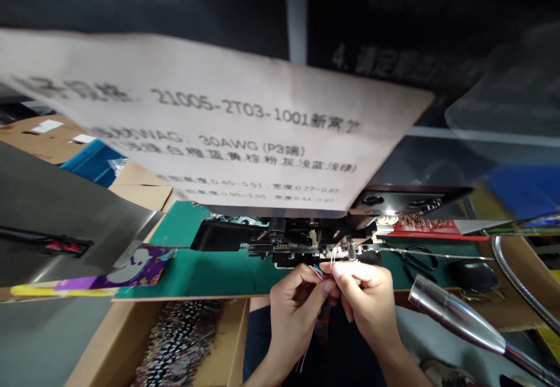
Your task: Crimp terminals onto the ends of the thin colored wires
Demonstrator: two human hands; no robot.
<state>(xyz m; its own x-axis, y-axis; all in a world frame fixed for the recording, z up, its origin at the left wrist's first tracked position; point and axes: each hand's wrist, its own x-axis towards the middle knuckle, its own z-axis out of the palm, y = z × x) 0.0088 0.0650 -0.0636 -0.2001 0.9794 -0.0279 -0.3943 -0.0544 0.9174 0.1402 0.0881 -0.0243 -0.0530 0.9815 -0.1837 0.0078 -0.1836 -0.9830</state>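
Note:
Both hands meet low in the middle of the view, just in front of a terminal crimping machine [280, 235]. My left hand [294, 308] is closed, thumb against fingers, round a few thin coloured wires [315, 269]; their tails hang below the palm. Pinched between the fingertips of my right hand [370, 296] is a thin pale wire [333, 256], which points up at the lit crimping spot. Fingertips of the two hands touch or nearly touch. Whether the wire's end reaches the machine's tooling is too small to tell.
A printed paper label [245, 136] covers much of the upper view. Left of my legs, a cardboard box [231, 346] holds many wire bundles. A metal lamp [459, 314], scissors [422, 258] and a black mouse [475, 275] are at right. The green mat's edge [192, 290] runs in front.

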